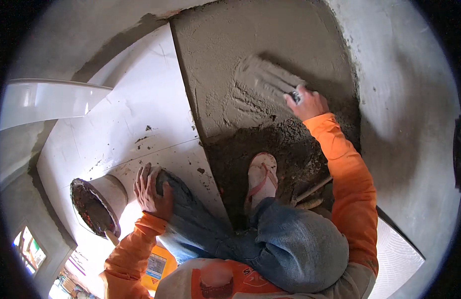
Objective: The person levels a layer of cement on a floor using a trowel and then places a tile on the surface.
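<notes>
My right hand (309,103) is closed round the handle of a plastering trowel (270,78), whose long flat blade is smeared by motion. The blade lies against wet grey mortar (250,30) that covers the far part of the floor. Rough ridges mark the mortar just below the blade, while the surface farther off looks smoother. My left hand (153,193) rests on my left knee with its fingers stretched out, holding nothing. Beside it, a mortar-crusted bucket (114,192) stands tilted or lies on its side on white tiles (135,119).
Dark loose soil (225,159) borders the mortar, with my sandalled foot (263,174) on it. Wooden handles (312,192) lie near my right knee. A plastered wall (404,124) runs along the right. A yellow container (158,266) stands behind my left arm. Mortar crumbs dot the tiles.
</notes>
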Demonstrator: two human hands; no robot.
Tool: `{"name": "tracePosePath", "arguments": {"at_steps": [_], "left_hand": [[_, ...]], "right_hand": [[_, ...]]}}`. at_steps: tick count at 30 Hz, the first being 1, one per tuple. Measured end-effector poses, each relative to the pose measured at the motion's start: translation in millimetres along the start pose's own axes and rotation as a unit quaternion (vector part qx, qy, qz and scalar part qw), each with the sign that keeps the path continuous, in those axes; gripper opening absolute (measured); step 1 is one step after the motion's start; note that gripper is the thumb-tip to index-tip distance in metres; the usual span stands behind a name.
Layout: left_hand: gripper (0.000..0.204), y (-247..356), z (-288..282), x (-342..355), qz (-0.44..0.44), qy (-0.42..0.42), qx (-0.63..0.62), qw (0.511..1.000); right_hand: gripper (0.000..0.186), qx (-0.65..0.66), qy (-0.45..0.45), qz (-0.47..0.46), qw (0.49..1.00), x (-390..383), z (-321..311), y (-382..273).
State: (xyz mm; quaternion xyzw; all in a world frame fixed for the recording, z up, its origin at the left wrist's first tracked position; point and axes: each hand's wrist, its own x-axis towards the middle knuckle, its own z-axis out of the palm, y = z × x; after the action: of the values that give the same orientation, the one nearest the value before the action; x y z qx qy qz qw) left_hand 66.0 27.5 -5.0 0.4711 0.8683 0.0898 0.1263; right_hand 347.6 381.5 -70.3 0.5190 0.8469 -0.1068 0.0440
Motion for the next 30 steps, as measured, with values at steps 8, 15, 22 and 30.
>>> {"name": "tracePosePath", "arguments": {"at_steps": [8, 15, 22, 30], "left_hand": [[0.045, -1, 1, 0, 0.016, -0.002, 0.009, 1.000], [0.044, -4, -3, 0, 0.002, 0.001, -0.004, 1.000], [0.043, -2, -1, 0, 0.003, -0.006, 0.000, 1.000], [0.045, -5, -1, 2, 0.004, -0.011, -0.001, 1.000]], "right_hand": [[0.045, 0.012, 0.067, -0.052, 0.996, 0, 17, 11], [0.048, -0.012, -0.019, -0.059, 0.998, 1, 1, 20], [0.044, -0.004, -0.048, -0.123, 0.991, -13, 13, 43], [0.040, -0.012, 0.039, -0.120, 0.992, 0, -11, 40]]}}
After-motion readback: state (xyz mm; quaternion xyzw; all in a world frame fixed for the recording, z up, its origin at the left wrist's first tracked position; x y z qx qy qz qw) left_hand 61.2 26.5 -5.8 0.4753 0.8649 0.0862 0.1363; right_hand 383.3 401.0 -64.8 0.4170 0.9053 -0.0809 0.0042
